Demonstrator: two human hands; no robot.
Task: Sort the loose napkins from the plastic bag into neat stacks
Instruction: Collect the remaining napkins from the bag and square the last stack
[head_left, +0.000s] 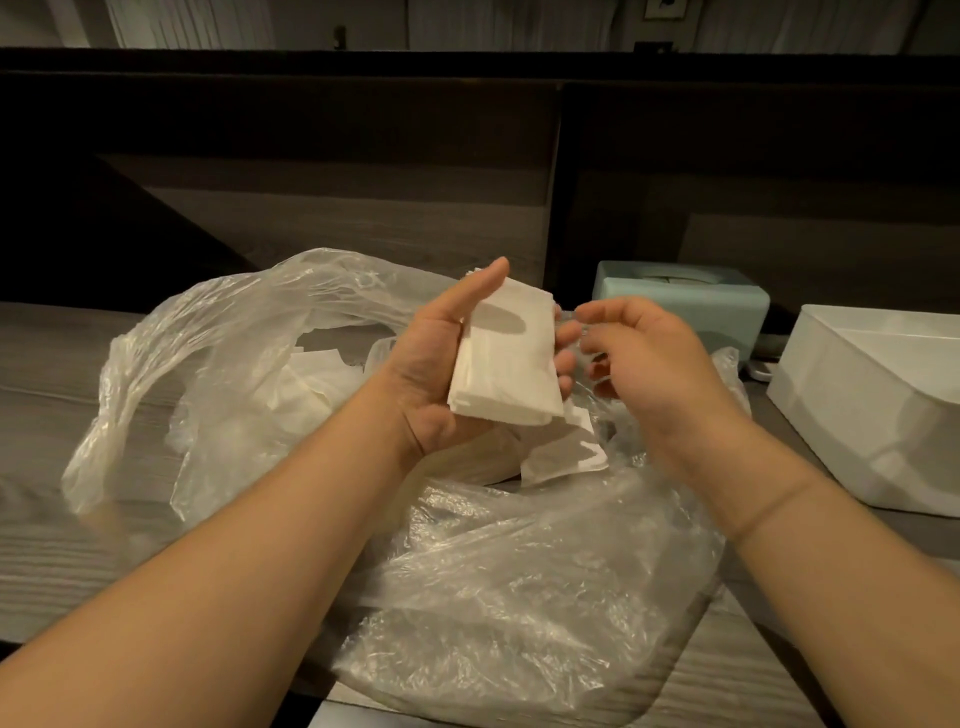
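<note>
We cradle a small stack of folded white napkins (501, 358) in our left hand (441, 374), palm up, thumb lying along the top and fingertips curled round the far edge, probably so the edges stay squared while more are added. Our right hand (644, 358) hovers just beside it, fingers loosely curled and holding nothing, likely ready to tidy or fetch. Below, the clear plastic bag (509, 571) sprawls open on the wooden counter (47, 545), loose napkins (306, 384) inside. A pale green tissue box (727, 306) and white bin (841, 415) stand to the right.

No readable text, labels or numbers anywhere.
</note>
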